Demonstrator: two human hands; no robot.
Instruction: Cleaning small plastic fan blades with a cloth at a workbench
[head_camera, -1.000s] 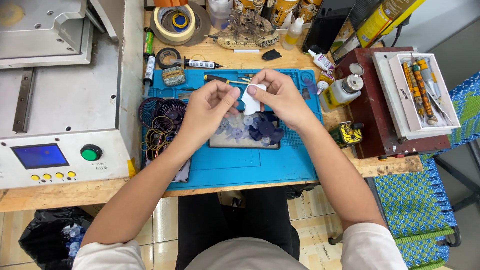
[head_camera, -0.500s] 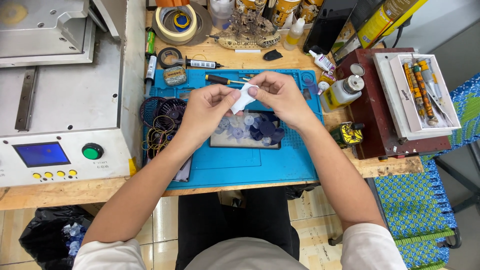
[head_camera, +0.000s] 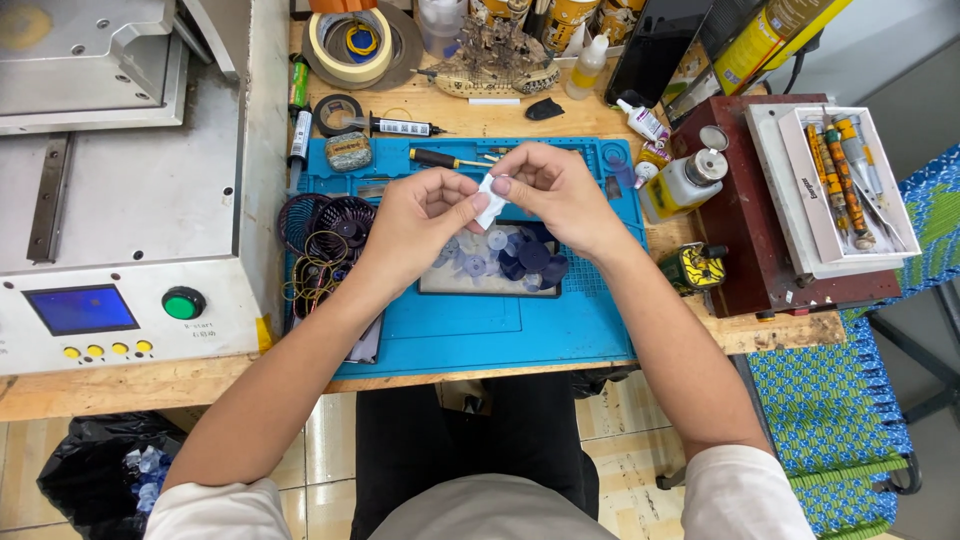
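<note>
A wooden workbench (head_camera: 480, 125) carried a blue work mat (head_camera: 470, 335), with a grey machine (head_camera: 120, 190) at its left end. Behind the mat lay rolls of tape (head_camera: 352, 45), a syringe (head_camera: 395, 127) and small bottles (head_camera: 588, 65). A dark red box (head_camera: 760, 250) stood at the right, possibly overhanging the edge.
</note>
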